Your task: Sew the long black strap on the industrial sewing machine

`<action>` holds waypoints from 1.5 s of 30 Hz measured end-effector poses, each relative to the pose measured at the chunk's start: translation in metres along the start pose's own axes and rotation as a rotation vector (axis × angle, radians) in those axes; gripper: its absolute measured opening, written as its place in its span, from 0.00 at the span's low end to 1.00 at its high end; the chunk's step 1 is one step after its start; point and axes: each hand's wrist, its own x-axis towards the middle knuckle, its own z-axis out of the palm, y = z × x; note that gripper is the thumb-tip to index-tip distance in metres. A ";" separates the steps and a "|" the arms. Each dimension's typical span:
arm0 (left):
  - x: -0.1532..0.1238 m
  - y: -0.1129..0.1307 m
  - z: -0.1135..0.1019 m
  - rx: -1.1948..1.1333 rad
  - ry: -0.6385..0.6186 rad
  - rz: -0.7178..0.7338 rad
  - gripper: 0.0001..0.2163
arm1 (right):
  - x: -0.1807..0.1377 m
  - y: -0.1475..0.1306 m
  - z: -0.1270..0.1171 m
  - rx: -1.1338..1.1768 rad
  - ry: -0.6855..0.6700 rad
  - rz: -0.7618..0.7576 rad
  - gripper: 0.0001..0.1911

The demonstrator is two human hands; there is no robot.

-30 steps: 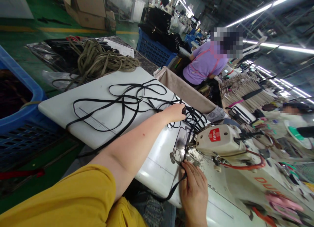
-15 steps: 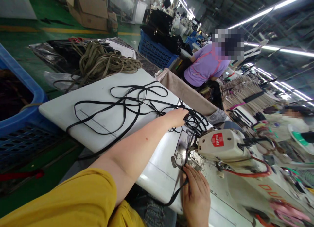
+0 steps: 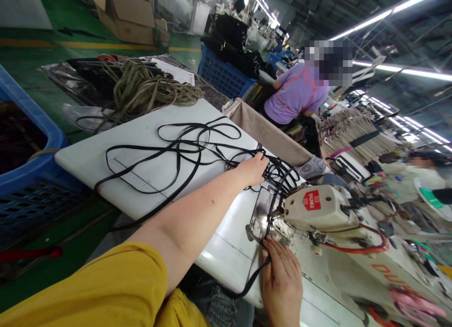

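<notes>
Nearest, the right hand (image 3: 282,275) lies with its fingers extended against a black strap (image 3: 253,279) on the near side of the sewing machine (image 3: 314,202); whether thumb and finger pinch it, I cannot tell. One length of strap droops over the table's near edge, while the rest runs past the machine's metal plate (image 3: 260,209), alongside the needle area, so threading it through looks already done. Stitches are too small to make out, so how much is sewn stays uncertain. Farther on, the left hand (image 3: 256,169) has its fingers curled at a black tangle (image 3: 284,174) behind the plate; its grip is hidden. Wide loops also sprawl over the white tabletop (image 3: 141,124), so a good deal seems left to gather or sort. Beyond the table are an olive bundle (image 3: 148,87), a beige bin (image 3: 271,131) and a co-worker in purple (image 3: 294,96).
</notes>
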 end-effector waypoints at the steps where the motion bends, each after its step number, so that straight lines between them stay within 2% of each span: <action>1: -0.001 0.001 0.000 0.000 0.002 -0.004 0.24 | 0.000 0.000 0.000 -0.003 0.003 -0.002 0.16; 5: -0.002 0.003 -0.003 0.008 -0.008 -0.010 0.25 | 0.002 -0.001 0.000 -0.012 0.012 -0.007 0.17; 9: -0.002 0.004 -0.007 0.050 -0.086 0.024 0.22 | 0.004 -0.002 -0.001 -0.014 0.009 -0.013 0.17; 14: -0.004 0.010 -0.011 0.081 -0.149 0.013 0.25 | 0.003 -0.001 -0.001 -0.014 0.009 -0.009 0.17; 16: -0.005 0.015 -0.011 0.081 -0.085 -0.017 0.24 | 0.002 -0.001 0.000 -0.014 0.015 -0.010 0.17; 20: -0.006 0.019 -0.009 0.136 0.196 -0.022 0.21 | 0.001 0.000 0.000 -0.007 0.019 -0.011 0.17; 23: -0.003 0.018 -0.006 0.182 0.311 0.150 0.13 | 0.001 0.000 0.000 -0.004 0.023 -0.006 0.16; 27: 0.001 0.017 0.008 0.218 0.208 0.464 0.14 | 0.000 0.001 0.000 -0.005 0.014 0.000 0.16; 30: 0.003 0.018 0.026 0.226 0.102 0.561 0.13 | -0.002 0.002 0.001 -0.010 0.012 -0.002 0.17; 37: 0.007 0.019 0.056 0.169 -0.057 0.508 0.11 | -0.005 0.006 0.002 -0.030 -0.002 -0.010 0.17; 45: 0.010 0.023 0.076 0.144 -0.107 0.469 0.08 | -0.004 0.009 0.004 -0.016 0.016 -0.032 0.15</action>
